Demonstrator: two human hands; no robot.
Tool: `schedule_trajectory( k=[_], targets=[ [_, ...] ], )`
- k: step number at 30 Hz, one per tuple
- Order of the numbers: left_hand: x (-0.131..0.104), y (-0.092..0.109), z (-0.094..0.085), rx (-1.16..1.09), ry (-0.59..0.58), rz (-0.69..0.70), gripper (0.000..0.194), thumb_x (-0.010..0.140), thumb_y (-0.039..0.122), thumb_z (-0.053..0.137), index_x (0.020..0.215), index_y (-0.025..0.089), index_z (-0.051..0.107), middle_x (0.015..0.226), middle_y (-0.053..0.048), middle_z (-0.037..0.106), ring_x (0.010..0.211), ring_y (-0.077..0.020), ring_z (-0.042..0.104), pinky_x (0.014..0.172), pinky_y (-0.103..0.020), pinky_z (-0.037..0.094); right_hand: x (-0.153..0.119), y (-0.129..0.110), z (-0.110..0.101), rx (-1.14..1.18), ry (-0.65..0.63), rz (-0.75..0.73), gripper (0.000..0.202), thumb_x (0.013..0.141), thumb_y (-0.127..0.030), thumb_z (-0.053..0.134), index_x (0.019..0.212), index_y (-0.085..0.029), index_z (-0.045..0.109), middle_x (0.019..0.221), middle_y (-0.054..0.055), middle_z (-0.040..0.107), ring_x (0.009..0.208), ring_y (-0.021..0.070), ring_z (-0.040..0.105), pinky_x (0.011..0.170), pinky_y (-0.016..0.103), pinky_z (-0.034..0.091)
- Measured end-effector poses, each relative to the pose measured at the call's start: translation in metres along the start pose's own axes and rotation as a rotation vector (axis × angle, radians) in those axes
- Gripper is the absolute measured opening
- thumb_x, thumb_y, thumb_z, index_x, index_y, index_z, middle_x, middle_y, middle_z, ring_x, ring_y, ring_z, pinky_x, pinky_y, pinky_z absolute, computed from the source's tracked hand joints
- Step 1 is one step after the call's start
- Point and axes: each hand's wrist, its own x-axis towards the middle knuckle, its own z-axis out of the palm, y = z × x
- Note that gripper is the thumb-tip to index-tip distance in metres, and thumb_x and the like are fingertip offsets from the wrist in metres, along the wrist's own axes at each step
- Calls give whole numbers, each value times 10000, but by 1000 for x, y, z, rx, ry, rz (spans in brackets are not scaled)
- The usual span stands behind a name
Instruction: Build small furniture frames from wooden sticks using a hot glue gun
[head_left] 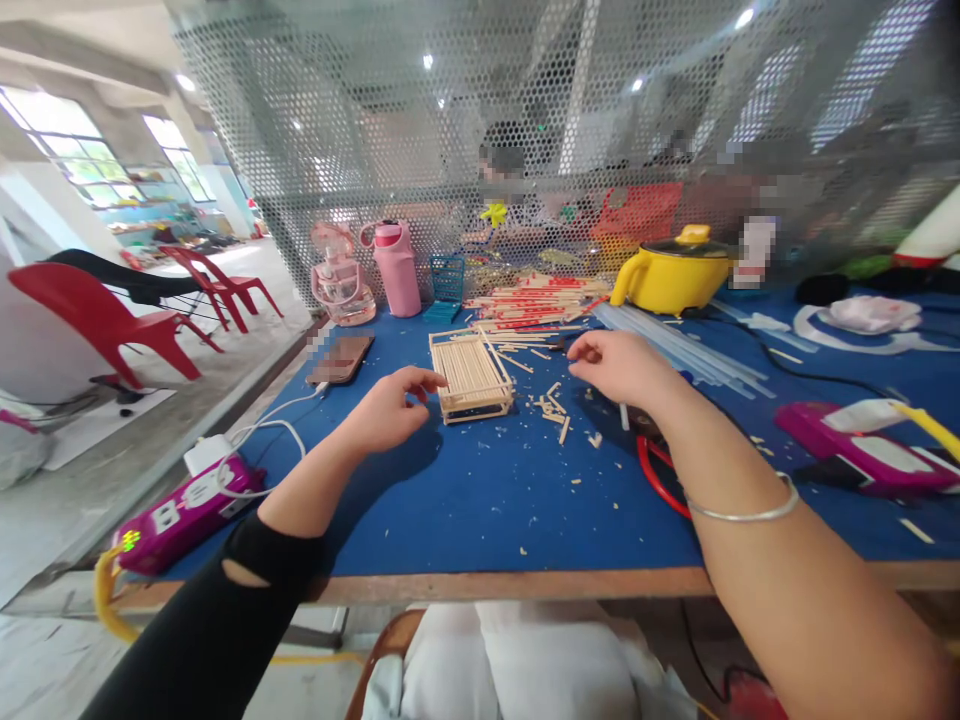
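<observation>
Pale clothing (540,650) covers the person's lap, just under the wooden edge of the blue-topped table (487,520). Toward the left corner lies a purple power strip (191,510); its white cable (281,425) loops near the left forearm, so a sweep of the sleeve could snag it and drag the phone (341,358). Red handles (651,470) sit under the right wrist and could catch it. Left hand (394,405) has thumb and forefinger parted at the near left side of a small stick frame (472,370); whether it touches is unclear. Its thin rails look likely to crack or come loose if pressed sideways. Right hand (615,365) is loosely curled, apparently gripping nothing, beyond the broken stick scraps (551,403), which could lodge beneath the frame and tilt it. Farther back are clear rods (686,350), piled sticks (540,300), a yellow pot (675,280) and a perforated screen (375,120); off left, red chairs (109,315) and bright windows (56,125).
</observation>
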Motion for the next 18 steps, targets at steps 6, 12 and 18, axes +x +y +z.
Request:
schedule_trajectory(
  k=[6, 12, 18],
  targets=[
    [3, -3, 0, -11, 189, -77, 341, 741, 209, 505, 1040, 131, 648, 864, -49, 647, 754, -165, 576, 679, -287, 443, -8, -2, 1, -124, -393, -7, 63, 634, -166, 722, 677, -206, 699, 631, -1, 687, 557, 143, 597, 524, 240, 405],
    [3, -1, 11, -61, 155, -132, 302, 792, 346, 558, 1016, 171, 659, 833, -27, 659, 708, -150, 563, 664, -276, 421, -6, -13, 17, -135, -407, -97, 107, 715, -191, 677, 807, -222, 723, 766, -1, 726, 670, 139, 637, 594, 221, 435],
    [12, -3, 17, -213, 122, -376, 344, 837, 387, 518, 1085, 156, 575, 809, -43, 656, 590, -138, 598, 479, -231, 426, 0, -8, 23, -164, -205, -106, 240, 814, -142, 559, 996, -206, 701, 961, 46, 717, 900, 187, 650, 778, 266, 469]
  ],
)
